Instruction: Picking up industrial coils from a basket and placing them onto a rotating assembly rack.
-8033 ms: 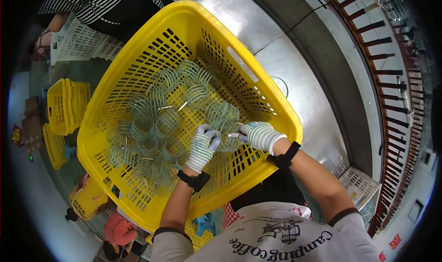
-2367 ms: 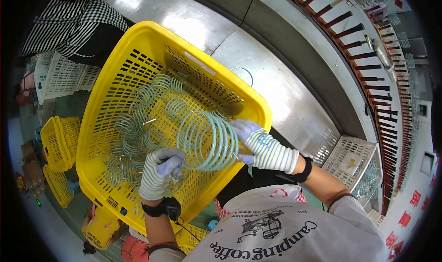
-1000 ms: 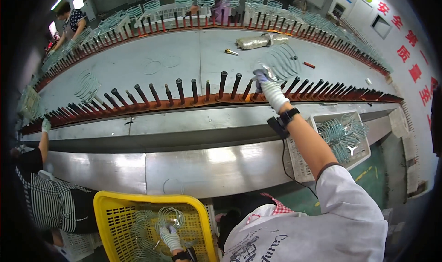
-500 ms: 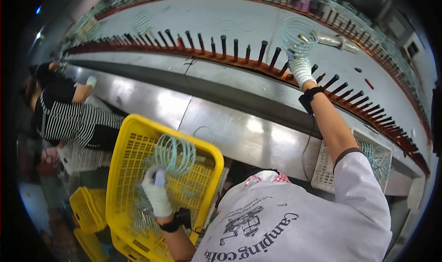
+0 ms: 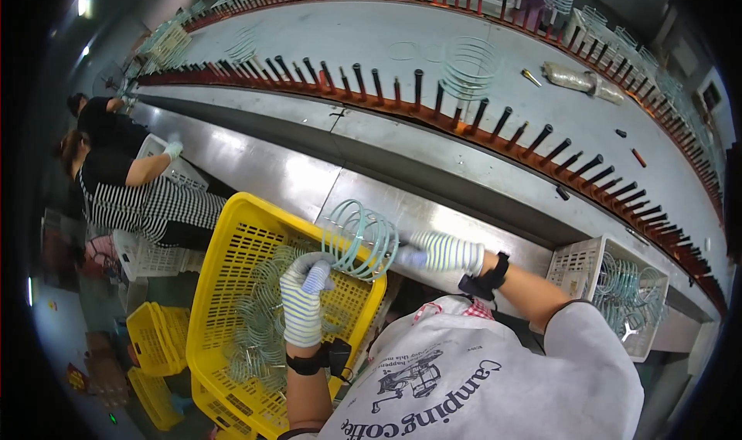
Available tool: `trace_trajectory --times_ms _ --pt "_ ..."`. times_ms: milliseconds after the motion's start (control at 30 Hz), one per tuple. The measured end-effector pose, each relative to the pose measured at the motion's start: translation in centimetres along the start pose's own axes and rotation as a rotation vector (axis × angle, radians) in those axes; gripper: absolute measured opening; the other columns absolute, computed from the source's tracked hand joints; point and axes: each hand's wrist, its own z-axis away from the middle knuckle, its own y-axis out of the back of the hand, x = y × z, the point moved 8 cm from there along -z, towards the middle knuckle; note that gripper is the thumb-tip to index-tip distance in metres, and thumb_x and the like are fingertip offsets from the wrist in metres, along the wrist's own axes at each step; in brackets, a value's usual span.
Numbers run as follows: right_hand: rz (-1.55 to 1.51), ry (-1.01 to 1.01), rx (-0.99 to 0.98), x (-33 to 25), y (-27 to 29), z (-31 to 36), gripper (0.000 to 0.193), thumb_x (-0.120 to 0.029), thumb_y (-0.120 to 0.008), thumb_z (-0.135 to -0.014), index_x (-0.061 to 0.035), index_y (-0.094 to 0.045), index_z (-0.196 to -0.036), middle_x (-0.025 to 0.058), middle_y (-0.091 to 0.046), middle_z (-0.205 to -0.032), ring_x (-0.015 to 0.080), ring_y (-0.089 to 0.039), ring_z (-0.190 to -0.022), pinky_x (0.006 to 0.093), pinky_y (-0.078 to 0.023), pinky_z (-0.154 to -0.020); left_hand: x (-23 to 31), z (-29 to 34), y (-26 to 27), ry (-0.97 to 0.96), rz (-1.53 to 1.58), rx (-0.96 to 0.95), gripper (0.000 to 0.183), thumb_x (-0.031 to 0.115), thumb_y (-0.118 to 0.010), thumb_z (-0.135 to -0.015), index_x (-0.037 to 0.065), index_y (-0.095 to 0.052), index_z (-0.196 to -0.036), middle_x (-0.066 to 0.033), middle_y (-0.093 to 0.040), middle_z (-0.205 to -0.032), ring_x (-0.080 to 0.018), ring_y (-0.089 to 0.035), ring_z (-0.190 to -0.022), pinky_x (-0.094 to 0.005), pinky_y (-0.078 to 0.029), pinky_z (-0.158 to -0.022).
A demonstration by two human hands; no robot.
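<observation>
Coil of pale green wire [image 5: 358,241] lay between the two gloved hands, just above the near right part of a yellow basket [image 5: 199,309], its loops spread a little apart. Left hand [image 5: 303,299]: fingers curled, thumb drawn in against them, closed on the coil at its left lower edge. Right hand [image 5: 447,252]: stretched across from the right, fingertips at the opposite edge of the coil; blurred there, so could not tell how far open it was or whether it had hold of the wire. Black bands sat on both wrists.

Inside the basket, more coils [image 5: 259,320] lay heaped, mostly toward its left side. Beyond it ran a shiny metal bench [image 5: 290,179]; above that, a curved row of dark-tipped pegs [image 5: 506,131]. One coil [image 5: 469,65] stood upright at the row, upslope of the right hand. On the grey surface behind: a wrapped bundle [image 5: 583,82] and a short red rod [image 5: 638,158]. To the right, a white crate [image 5: 573,268] contained further coils. At left, a co-worker in a striped apron [image 5: 166,207] stood by the bench.
</observation>
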Motion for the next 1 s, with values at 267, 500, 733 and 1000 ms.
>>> trace_trajectory --times_ms 267,500,733,1000 --pt "-0.415 -0.439 0.191 1.0 -0.5 8.7 0.042 -0.035 -0.052 -0.09 0.0001 -0.054 -0.114 0.0029 -0.062 -0.088 0.0117 -0.051 -0.077 0.0281 -0.043 -0.072 2.8 1.6 -6.7 -0.512 -0.448 -0.039 0.018 0.012 -0.056 -0.085 -0.001 -0.061 -0.095 -0.0046 -0.062 -0.082 -0.013 -0.057 -0.069 -0.0238 -0.047 -0.066" --pt "0.187 -0.394 0.17 -0.5 0.9 14.9 0.036 -0.032 -0.055 -0.088 -0.0016 -0.056 -0.108 0.0156 -0.063 -0.086 0.024 -0.062 -0.081 0.0309 -0.046 -0.076 -0.7 5.5 -13.2 0.013 -0.177 -0.337 0.016 0.015 -0.058 -0.083 0.0 -0.061 -0.087 -0.0032 -0.061 -0.076 -0.0097 -0.054 -0.069 -0.0243 -0.044 -0.069" --pt "0.269 -0.369 0.156 -2.8 2.3 20.3 0.038 -0.033 -0.054 -0.087 -0.0025 -0.055 -0.11 0.0181 -0.062 -0.085 0.0308 -0.062 -0.081 0.0333 -0.047 -0.073 -1.4 9.5 -17.0 0.135 -0.088 -0.477 0.013 0.011 -0.058 -0.083 -0.001 -0.062 -0.087 -0.0014 -0.061 -0.075 -0.0063 -0.053 -0.067 -0.0199 -0.043 -0.063" --pt "0.28 -0.255 0.234 -5.8 4.2 26.3 0.039 -0.04 -0.051 -0.086 -0.0022 -0.059 -0.094 0.0208 -0.059 -0.071 0.0374 -0.059 -0.07 0.0431 -0.046 -0.063 -2.0 15.0 -21.9 0.183 -0.186 -0.497 0.016 0.012 -0.059 -0.083 -0.002 -0.062 -0.092 -0.0024 -0.061 -0.076 -0.0076 -0.053 -0.069 -0.0211 -0.044 -0.065"
